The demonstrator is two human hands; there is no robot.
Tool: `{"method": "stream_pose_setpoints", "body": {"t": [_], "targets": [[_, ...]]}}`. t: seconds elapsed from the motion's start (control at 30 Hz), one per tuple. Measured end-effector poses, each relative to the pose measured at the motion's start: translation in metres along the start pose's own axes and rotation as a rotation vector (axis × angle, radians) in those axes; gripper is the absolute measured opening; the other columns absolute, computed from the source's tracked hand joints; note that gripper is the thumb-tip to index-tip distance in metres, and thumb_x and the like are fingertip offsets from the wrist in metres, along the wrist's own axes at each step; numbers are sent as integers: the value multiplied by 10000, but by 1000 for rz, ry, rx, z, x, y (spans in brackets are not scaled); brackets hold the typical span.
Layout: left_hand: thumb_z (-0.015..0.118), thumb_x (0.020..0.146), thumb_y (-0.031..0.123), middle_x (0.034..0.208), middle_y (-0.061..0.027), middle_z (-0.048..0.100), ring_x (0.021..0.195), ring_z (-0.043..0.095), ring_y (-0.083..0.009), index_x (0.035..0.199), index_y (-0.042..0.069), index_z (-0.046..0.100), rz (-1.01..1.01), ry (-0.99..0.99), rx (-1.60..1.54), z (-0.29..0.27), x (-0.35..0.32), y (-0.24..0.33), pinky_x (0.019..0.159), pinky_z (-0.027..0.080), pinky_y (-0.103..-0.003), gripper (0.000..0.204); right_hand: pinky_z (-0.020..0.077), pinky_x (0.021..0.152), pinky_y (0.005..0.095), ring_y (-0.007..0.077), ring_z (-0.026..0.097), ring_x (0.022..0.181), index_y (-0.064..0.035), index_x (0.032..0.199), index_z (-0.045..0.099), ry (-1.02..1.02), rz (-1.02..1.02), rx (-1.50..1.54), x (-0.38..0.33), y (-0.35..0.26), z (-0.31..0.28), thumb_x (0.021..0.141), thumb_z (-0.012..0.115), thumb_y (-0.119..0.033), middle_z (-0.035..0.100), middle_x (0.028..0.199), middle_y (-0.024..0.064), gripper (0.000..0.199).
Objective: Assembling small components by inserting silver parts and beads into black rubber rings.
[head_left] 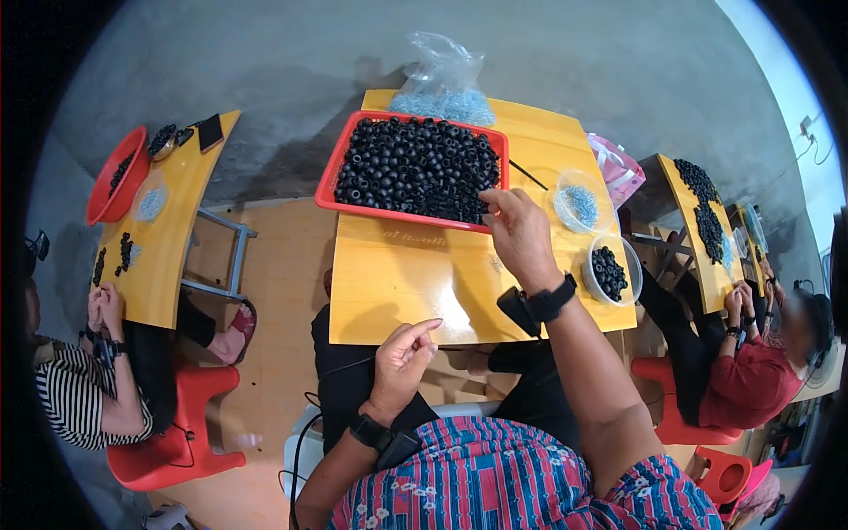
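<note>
A red plastic basket [415, 217] on the yellow table holds many small black ring-like parts [415, 168]. My right hand [523, 237] reaches to the basket's front right corner, its thumb and fingertips pinched together among the black parts; what they grip is too small to make out. Over the table's front edge hovers my left hand [402, 367], palm inward, index finger stretched out and thumb apart from it, with nothing visible between them. Right of my right hand stand a clear round tub of small pale-blue pieces [580, 205] and a clear tub of black parts [609, 272].
Behind the basket rests a clear plastic bag [444, 93] of pale-blue pieces. A thin black stick [529, 175] lies beside the basket. One person sits at a yellow table [163, 265] on the left, others at tables [685, 212] on the right. A pink bag [616, 168] hangs beyond the tubs.
</note>
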State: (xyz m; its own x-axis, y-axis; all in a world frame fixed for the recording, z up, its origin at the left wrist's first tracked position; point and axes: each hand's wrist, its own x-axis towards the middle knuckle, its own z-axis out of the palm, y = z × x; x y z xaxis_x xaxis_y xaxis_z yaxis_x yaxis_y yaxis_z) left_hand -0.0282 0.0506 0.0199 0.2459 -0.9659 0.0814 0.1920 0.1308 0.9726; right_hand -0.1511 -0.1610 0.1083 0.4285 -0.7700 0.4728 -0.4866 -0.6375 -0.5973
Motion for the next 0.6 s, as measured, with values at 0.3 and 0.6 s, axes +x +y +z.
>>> {"method": "stream_pose_setpoints", "body": {"t": [0.3,0.6], "targets": [[553,854,-73,831,2,489,722,502,-70,1171,-23,608,-25,-12,155,-11,2,-12,667,432,-193,325,495,762,394,306,601,864,-94,1047,658,-127,-44,-297,46,21,36,723,671,-2,585,887,127,337],[559,862,-64,825,-5,499,714,534,-72,1156,-22,613,-11,-26,173,-13,2,-13,655,452,-193,302,500,785,420,334,591,915,-104,977,668,-220,33,-393,50,23,39,730,633,-12,578,958,142,265]]}}
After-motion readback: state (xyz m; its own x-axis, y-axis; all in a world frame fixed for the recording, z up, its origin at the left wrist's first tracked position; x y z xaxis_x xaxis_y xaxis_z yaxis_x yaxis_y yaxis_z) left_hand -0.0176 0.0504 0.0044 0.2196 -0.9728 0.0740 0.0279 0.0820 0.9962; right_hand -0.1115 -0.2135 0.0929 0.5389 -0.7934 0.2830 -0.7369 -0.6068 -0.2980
